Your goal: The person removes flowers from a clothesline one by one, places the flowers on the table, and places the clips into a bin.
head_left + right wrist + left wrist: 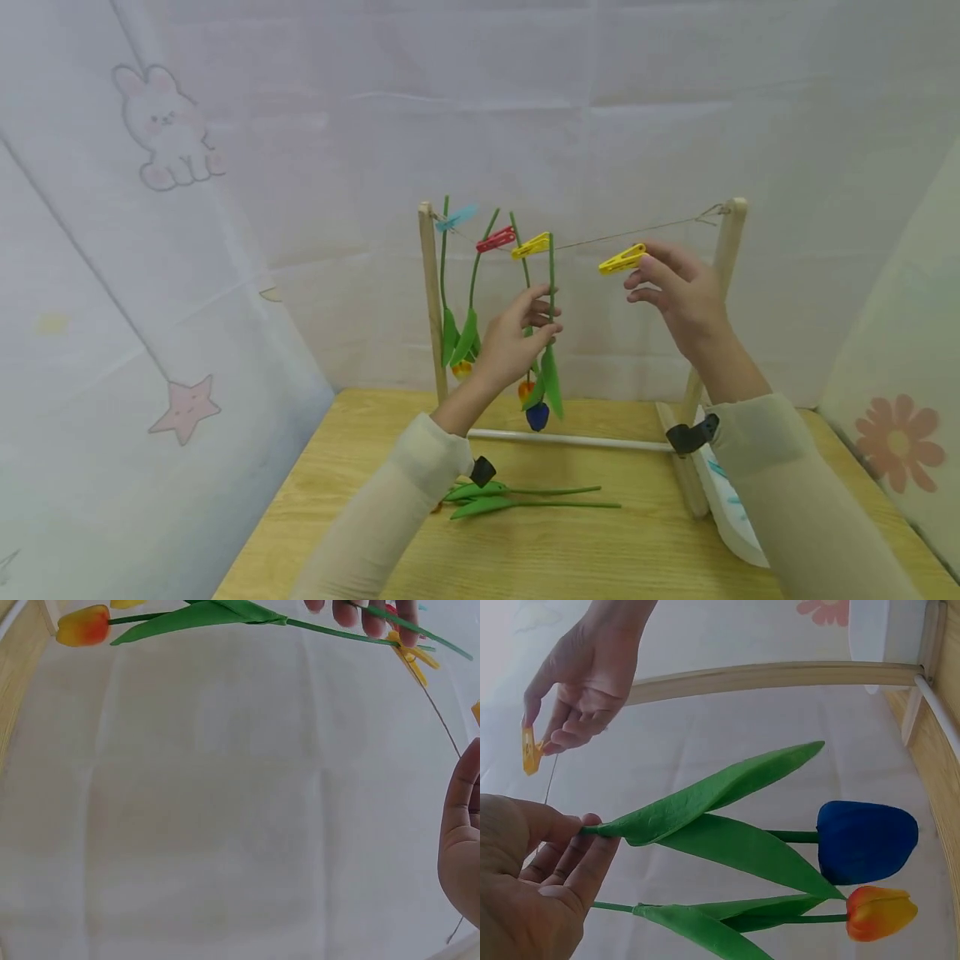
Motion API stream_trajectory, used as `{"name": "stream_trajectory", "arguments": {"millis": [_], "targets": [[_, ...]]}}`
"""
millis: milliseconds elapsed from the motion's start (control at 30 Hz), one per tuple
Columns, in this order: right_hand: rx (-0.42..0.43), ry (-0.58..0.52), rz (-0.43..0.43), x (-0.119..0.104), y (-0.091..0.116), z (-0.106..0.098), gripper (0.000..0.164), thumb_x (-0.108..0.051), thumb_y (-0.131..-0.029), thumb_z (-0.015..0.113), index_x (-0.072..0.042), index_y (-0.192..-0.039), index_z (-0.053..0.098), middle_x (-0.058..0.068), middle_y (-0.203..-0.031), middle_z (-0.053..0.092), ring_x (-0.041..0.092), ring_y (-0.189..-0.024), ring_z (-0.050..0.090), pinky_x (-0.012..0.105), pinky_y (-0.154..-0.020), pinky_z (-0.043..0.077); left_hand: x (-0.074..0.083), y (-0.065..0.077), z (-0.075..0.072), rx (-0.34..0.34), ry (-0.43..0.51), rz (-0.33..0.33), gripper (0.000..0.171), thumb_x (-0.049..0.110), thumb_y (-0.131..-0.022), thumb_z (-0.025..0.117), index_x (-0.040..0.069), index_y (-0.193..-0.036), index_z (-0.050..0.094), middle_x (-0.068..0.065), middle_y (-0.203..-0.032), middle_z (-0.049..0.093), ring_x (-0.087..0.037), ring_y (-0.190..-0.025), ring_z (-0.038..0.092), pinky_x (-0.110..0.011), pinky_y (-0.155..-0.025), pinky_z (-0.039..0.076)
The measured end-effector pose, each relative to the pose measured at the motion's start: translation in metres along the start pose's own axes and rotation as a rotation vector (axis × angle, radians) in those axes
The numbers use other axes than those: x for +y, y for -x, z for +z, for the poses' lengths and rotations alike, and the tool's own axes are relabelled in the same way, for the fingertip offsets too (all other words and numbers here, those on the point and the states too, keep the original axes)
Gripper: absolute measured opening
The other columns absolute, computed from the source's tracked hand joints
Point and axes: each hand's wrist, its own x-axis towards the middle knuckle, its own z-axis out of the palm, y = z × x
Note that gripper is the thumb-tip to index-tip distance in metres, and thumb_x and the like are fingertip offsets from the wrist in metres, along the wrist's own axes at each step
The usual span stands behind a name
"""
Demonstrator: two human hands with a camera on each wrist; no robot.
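Note:
My left hand [517,337] pinches the green stem of a blue artificial tulip [866,841], which hangs head down in front of the string [637,231]. To the right, my right hand [678,296] holds a yellow clothespin [621,260] between thumb and fingers, a little below the string. Another yellow clothespin [532,246] clips an orange-yellow tulip [881,913] to the string, just behind the blue one. Further left, a red clothespin [496,240] and a blue clothespin [456,218] each hold a tulip stem; an orange-yellow bloom [461,369] shows below them.
Two wooden posts, left [431,292] and right [731,250], carry the string, with a white rod [570,441] low between them. More tulips [525,500] lie on the wooden table [585,550]. A white tray [738,533] with blue pieces stands partly behind the right forearm.

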Motion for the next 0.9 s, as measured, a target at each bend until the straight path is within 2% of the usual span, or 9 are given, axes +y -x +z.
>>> {"name": "stream_trajectory", "arguments": {"millis": [133, 367, 433, 633, 900], "targets": [[0.003, -0.023, -0.003, 0.003, 0.007, -0.005, 0.02, -0.007, -0.099, 0.063, 0.0, -0.118, 0.068, 0.008, -0.106, 0.065, 0.018, -0.082, 0.066, 0.027, -0.071, 0.061, 0.001, 0.005, -0.005, 0.0, -0.065, 0.028, 0.048, 0.003, -0.098, 0.064, 0.011, -0.144, 0.053, -0.009, -0.117, 0.07, -0.02, -0.1, 0.07, -0.023, -0.079, 0.06], [-0.022, -0.01, -0.014, 0.01, 0.021, -0.016, 0.023, -0.004, -0.101, 0.06, 0.003, -0.123, 0.066, 0.008, -0.109, 0.064, 0.017, -0.084, 0.067, 0.026, -0.073, 0.061, 0.001, 0.015, -0.009, 0.001, -0.178, 0.084, 0.047, 0.0, -0.096, 0.066, 0.002, -0.142, 0.055, -0.01, -0.112, 0.073, -0.021, -0.097, 0.071, -0.024, -0.077, 0.06], [-0.023, -0.012, -0.023, 0.012, 0.024, -0.018, 0.023, -0.002, -0.101, 0.059, 0.003, -0.122, 0.066, 0.008, -0.107, 0.065, 0.017, -0.083, 0.067, 0.026, -0.072, 0.061, 0.001, 0.019, -0.01, -0.008, -0.184, 0.092, 0.047, -0.002, -0.096, 0.066, 0.001, -0.142, 0.055, -0.012, -0.112, 0.073, -0.023, -0.096, 0.071, -0.024, -0.078, 0.06], [-0.016, 0.024, -0.013, 0.016, 0.036, -0.024, 0.023, -0.003, -0.102, 0.057, 0.003, -0.123, 0.066, 0.007, -0.105, 0.065, 0.017, -0.083, 0.067, 0.026, -0.073, 0.06, -0.002, 0.031, -0.014, -0.058, -0.177, 0.061, 0.049, -0.006, -0.096, 0.062, -0.002, -0.144, 0.051, -0.015, -0.112, 0.07, -0.025, -0.097, 0.071, -0.022, -0.078, 0.06], [0.0, 0.012, 0.008, 0.022, 0.052, -0.037, 0.026, -0.002, -0.102, 0.056, 0.007, -0.126, 0.064, 0.007, -0.103, 0.066, 0.017, -0.082, 0.068, 0.026, -0.074, 0.06, -0.01, 0.044, -0.018, -0.072, -0.276, 0.137, 0.054, -0.01, -0.095, 0.061, 0.003, -0.146, 0.05, -0.013, -0.111, 0.072, -0.022, -0.095, 0.073, -0.02, -0.075, 0.059]]}}
